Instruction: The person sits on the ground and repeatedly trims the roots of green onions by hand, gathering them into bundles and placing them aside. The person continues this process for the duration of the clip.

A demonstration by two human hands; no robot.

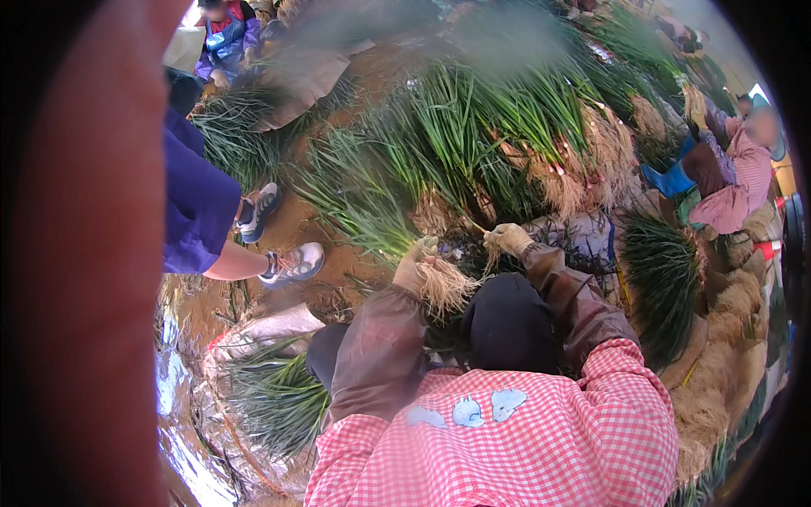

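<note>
My left hand (415,261), in a pale work glove, is shut around a bunch of green onions (386,228). Their leaves point up and to the left, and the tan roots (445,284) hang out on the near side of my fist. In a matching glove, my right hand (509,239) pinches a thin green onion (474,223) close to its root end, with a few roots trailing below the fingers. Just beyond both hands lies a row of green onions (456,130), with its root ends (434,215) towards me.
A bystander's leg and sneaker (294,263) are on the soil at left. One co-worker (728,165) sits at right, another (228,41) at far left. Bundled green onions lie at right (662,285) and near left (279,396). A reddish blur covers the left edge.
</note>
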